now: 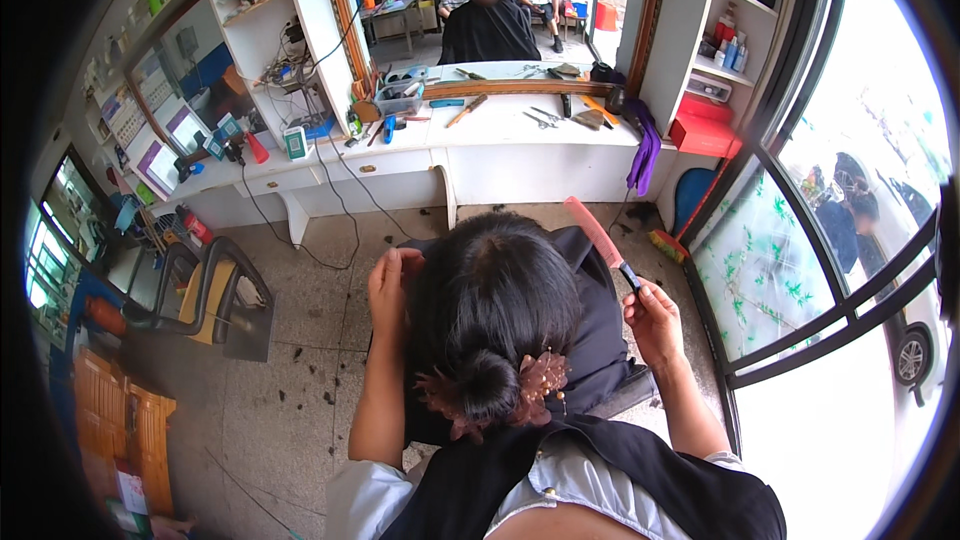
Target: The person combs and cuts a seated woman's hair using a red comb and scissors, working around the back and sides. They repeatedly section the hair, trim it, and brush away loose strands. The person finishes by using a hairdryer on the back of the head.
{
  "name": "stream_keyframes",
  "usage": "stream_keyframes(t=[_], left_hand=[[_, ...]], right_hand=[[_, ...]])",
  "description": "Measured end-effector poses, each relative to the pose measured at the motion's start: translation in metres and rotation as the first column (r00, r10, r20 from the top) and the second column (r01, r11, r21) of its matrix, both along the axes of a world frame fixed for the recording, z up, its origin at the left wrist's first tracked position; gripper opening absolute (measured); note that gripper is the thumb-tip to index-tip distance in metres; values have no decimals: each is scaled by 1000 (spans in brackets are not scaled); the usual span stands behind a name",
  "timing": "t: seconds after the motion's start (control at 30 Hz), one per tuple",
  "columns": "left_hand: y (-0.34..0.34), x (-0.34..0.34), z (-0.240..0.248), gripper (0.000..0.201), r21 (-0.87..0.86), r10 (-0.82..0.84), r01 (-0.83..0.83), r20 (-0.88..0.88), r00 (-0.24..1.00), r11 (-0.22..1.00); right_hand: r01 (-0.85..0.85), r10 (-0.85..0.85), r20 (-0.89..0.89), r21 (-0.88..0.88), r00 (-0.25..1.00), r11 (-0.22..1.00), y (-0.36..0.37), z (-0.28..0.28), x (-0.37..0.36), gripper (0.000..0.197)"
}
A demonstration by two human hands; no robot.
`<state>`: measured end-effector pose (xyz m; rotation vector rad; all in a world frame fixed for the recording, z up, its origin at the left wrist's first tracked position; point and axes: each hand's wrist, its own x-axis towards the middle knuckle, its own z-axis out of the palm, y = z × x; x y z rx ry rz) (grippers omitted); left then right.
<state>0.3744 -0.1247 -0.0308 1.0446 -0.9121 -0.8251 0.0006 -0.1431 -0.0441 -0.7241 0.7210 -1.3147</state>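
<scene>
A person with dark hair sits just in front of me, the hair gathered at the back in a bun (488, 382) with a dusky pink flower hair tie (541, 386). A black cape (597, 290) covers the person's shoulders. My left hand (390, 285) is at the left side of the head, its fingers loosely bent toward the hair; their tips are partly hidden. On the other side, my right hand (653, 320) grips a pink comb (597, 235) by its black handle. The comb's teeth are apart from the hair, pointing up and away.
Ahead stands a white counter (500, 127) below a large mirror (480, 0), with scissors (545, 118), a brush and cords on it. A black-armed chair (215, 285) is at the left. Glass doors (765, 270) are close on the right. Hair clippings dot the floor (310, 380).
</scene>
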Motion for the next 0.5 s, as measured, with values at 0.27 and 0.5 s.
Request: stream_keyframes(t=[0.27,0.5], left_hand=[[-19,-18,28,28,9,-146,145,100,984,989],[8,16,-19,15,138,-19,-1,145,989,990]], right_hand=[[-105,106,-44,28,993,994,27,-8,8,23],[-50,38,66,197,997,979,49,-40,-4,21]])
